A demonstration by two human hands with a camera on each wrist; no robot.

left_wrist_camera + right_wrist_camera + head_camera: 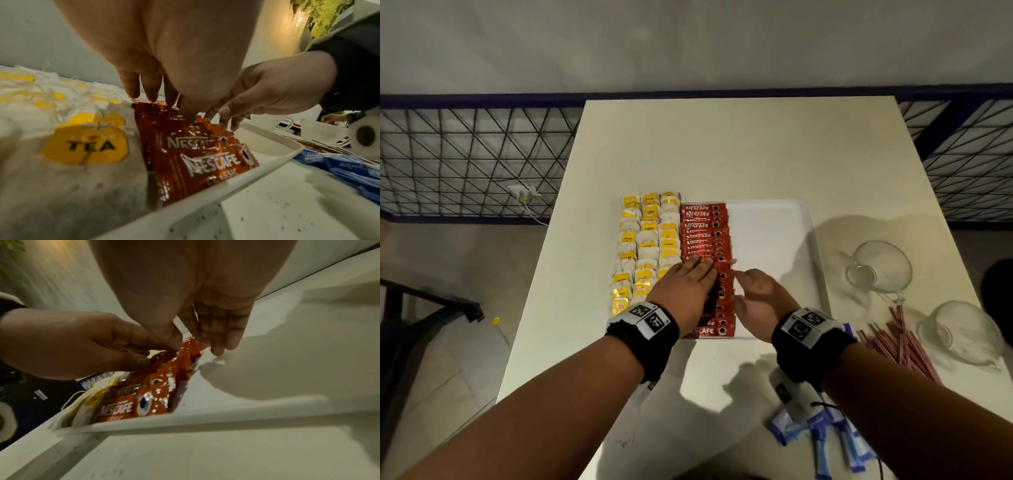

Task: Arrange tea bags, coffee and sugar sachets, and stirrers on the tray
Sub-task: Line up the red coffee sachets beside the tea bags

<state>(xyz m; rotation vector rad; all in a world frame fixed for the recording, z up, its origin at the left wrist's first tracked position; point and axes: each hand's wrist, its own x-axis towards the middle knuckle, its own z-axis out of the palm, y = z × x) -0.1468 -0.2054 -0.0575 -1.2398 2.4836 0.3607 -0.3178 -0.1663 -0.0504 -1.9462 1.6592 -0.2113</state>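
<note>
On the tray (774, 219): tea bags (643, 246) and coffee sachets (705, 236) laid in rows; left hand (685, 291) flat, right hand (760, 298) loosely curled, both straightening sachets. Sugar sachets (825, 435), stirrers (897, 342) still on desk (722, 154).

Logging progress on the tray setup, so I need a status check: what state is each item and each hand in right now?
tea bags: laid in rows on the tray's left part.
coffee sachets: overlapping column beside them.
tray: right part bare.
stirrers: loose on the table.
blue sachets: heaped off the tray.
glass cups: lying tipped over.
left hand: fingers flat on the coffee column.
right hand: fingertips at the column's right edge.
</note>
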